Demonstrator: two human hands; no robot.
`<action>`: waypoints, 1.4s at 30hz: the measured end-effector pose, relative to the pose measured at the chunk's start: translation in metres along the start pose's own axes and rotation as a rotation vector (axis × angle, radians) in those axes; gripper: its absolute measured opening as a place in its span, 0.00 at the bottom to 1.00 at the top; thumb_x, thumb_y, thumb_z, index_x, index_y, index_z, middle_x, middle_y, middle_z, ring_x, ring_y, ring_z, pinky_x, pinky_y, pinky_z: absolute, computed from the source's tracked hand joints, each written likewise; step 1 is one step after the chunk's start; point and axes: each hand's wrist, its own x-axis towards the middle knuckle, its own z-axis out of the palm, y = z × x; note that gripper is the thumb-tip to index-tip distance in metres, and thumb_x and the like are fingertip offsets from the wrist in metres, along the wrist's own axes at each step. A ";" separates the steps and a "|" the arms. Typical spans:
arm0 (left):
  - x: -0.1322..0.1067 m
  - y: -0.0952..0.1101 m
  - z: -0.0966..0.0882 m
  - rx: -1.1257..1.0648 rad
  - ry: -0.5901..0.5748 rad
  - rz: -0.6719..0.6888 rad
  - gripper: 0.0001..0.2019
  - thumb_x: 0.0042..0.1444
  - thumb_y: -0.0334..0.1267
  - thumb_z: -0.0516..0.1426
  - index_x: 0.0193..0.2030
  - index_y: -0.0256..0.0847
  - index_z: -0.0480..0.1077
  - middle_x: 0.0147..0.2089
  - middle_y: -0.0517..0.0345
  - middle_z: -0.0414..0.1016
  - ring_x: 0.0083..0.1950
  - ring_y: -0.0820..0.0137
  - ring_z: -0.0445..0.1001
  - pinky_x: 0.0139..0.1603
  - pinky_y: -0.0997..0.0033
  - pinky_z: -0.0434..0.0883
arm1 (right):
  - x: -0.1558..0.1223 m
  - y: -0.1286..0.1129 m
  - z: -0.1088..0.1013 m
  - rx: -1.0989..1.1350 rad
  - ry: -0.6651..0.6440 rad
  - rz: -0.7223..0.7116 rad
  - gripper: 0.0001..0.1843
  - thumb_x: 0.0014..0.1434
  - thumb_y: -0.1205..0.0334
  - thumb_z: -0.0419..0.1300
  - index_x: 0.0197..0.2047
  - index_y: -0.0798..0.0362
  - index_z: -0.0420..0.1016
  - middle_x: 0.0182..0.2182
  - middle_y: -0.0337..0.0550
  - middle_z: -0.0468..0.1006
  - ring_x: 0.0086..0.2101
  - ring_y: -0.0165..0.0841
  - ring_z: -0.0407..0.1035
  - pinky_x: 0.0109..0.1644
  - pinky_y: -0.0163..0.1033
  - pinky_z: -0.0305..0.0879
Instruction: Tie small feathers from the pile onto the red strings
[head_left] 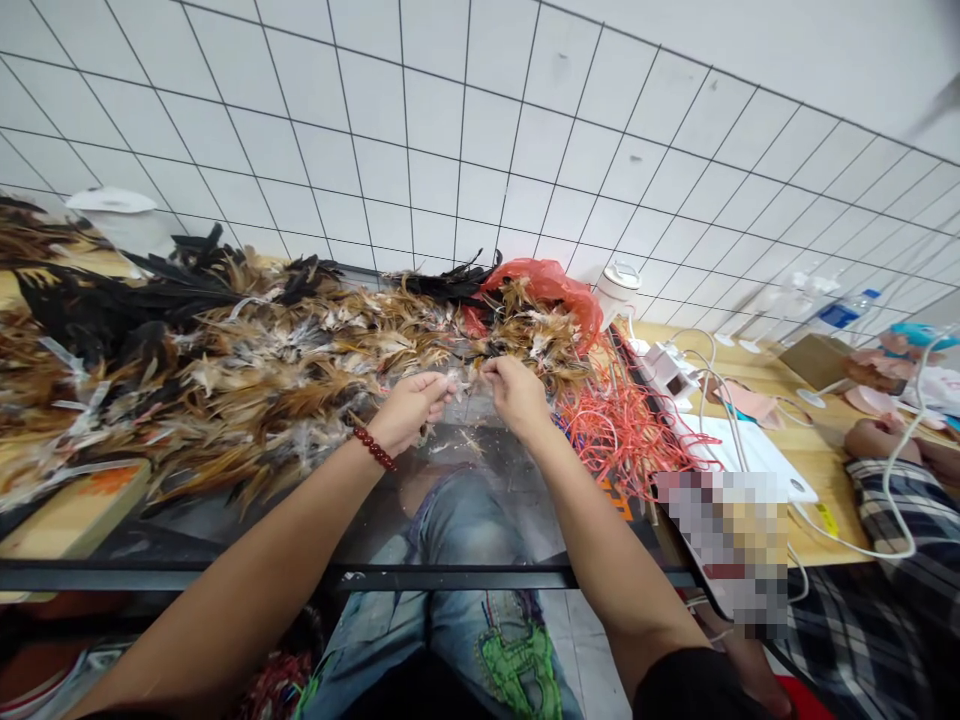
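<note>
Above the dark tabletop, my left hand (416,405), with a dark red bead bracelet (373,447) at the wrist, is closed in a pinch. My right hand (517,395) faces it a short gap away, fingers also pinched together. Small pale wisps show around the fingertips, too fine to name. Just beyond both hands spreads a thick heap of brown and cream feathers (300,365). Long black feathers (112,300) lie along its back left. Right of my right hand is a tangle of red cords (615,425).
A red plastic bag (544,275) with feathers stands behind the hands, near a white lidded cup (619,290). A black wire grid (465,120) lines the wall. On the right are a phone (724,540), white cables, and another person's plaid sleeve (892,515).
</note>
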 end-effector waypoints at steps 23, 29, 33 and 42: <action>0.001 0.002 -0.003 -0.016 0.035 -0.010 0.12 0.44 0.41 0.66 0.27 0.33 0.72 0.25 0.59 0.68 0.17 0.84 0.53 0.15 0.82 0.50 | 0.001 -0.018 0.002 0.417 -0.099 0.007 0.06 0.52 0.64 0.58 0.25 0.53 0.73 0.22 0.35 0.69 0.25 0.27 0.60 0.31 0.33 0.57; -0.002 -0.001 0.001 0.071 -0.036 -0.034 0.14 0.45 0.43 0.65 0.25 0.35 0.68 0.22 0.60 0.67 0.15 0.85 0.50 0.15 0.82 0.44 | 0.001 -0.020 0.006 0.336 0.051 -0.036 0.06 0.53 0.66 0.58 0.27 0.53 0.75 0.25 0.38 0.71 0.28 0.28 0.63 0.34 0.34 0.60; -0.004 0.001 0.002 0.078 -0.066 -0.037 0.15 0.45 0.43 0.65 0.23 0.35 0.66 0.18 0.64 0.60 0.15 0.85 0.49 0.16 0.82 0.43 | 0.000 -0.021 0.006 0.343 0.044 -0.027 0.06 0.54 0.64 0.58 0.28 0.52 0.76 0.26 0.39 0.72 0.29 0.29 0.64 0.35 0.34 0.61; -0.004 0.006 -0.003 -0.106 -0.181 -0.101 0.16 0.44 0.44 0.67 0.27 0.34 0.69 0.18 0.67 0.55 0.16 0.85 0.46 0.15 0.84 0.44 | 0.004 -0.008 0.020 0.936 -0.078 0.239 0.18 0.51 0.52 0.64 0.44 0.52 0.78 0.27 0.35 0.73 0.25 0.26 0.62 0.31 0.34 0.61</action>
